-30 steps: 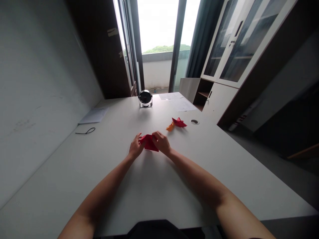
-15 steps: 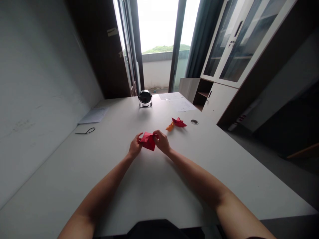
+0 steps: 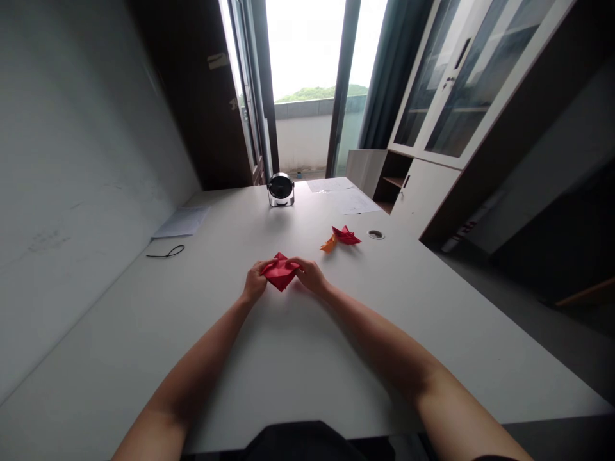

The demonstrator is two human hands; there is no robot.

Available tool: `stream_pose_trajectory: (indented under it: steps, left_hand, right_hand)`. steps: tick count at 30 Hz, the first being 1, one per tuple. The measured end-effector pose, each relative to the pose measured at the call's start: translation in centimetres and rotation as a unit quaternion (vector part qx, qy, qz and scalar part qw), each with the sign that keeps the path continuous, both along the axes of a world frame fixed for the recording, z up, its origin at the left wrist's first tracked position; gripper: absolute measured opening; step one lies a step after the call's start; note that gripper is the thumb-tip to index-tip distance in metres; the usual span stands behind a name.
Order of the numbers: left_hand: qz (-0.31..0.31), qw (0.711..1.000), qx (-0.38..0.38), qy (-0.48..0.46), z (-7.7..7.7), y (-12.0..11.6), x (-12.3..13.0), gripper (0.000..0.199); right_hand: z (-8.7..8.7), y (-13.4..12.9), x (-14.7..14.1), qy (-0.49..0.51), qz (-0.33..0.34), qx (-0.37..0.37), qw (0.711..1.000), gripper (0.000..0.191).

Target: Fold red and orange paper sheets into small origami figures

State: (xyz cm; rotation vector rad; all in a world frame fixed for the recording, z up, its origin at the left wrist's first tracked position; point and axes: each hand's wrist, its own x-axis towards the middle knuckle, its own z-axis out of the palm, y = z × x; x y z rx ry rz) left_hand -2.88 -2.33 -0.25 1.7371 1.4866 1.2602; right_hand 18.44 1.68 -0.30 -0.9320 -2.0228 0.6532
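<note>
Near the middle of the frame, a folded piece of red paper (image 3: 281, 273) is held between two bare hands over the white bench (image 3: 298, 365). The left hand (image 3: 255, 280) has its grip closed on the paper's left corner, and the right hand (image 3: 308, 274) has its grip closed on the right corner, with its fingers reaching along the upper edge. One point of the paper faces up the frame and another faces down it, toward the person.

Just right of and above the hands, a red folded shape (image 3: 346, 235) sits on the bench, with a smaller orange folded shape (image 3: 328, 244) right beside its left end. Farther right is a round hole (image 3: 375, 235) with a pale rim.

At the upper centre, a round black object on a shiny stand (image 3: 281, 189) rests near the far edge. White sheets (image 3: 353, 200) lie to its right. At the left of the frame, papers (image 3: 181, 222) lie by the wall, and below them is a thin black loop (image 3: 173, 251) with a straight tail.
</note>
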Motion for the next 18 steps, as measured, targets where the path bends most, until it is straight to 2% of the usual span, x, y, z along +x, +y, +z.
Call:
stream_pose_trajectory:
  steps: [4, 8, 14, 18]
  left_hand:
    - [0.020, 0.995, 0.009, 0.098, -0.5, 0.3, -0.7, 0.053]
    - [0.024, 0.976, 0.023, 0.214, -0.7, 0.2, -0.9, 0.048]
    - [-0.063, 0.915, -0.032, 0.397, -1.1, 0.1, -1.0, 0.059]
    - [-0.091, 0.888, -0.064, 0.445, -1.4, 0.1, -1.0, 0.067]
  right_hand:
    - [-0.9, 0.7, 0.0, -0.034, 0.000, 0.011, 0.999, 0.034]
    - [-1.3, 1.0, 0.1, -0.108, 0.005, 0.059, 0.992, 0.030]
    - [-1.1, 0.5, 0.6, -0.223, 0.054, 0.141, 0.963, 0.031]
    - [-0.4, 0.0, 0.6, -0.235, 0.064, 0.157, 0.957, 0.034]
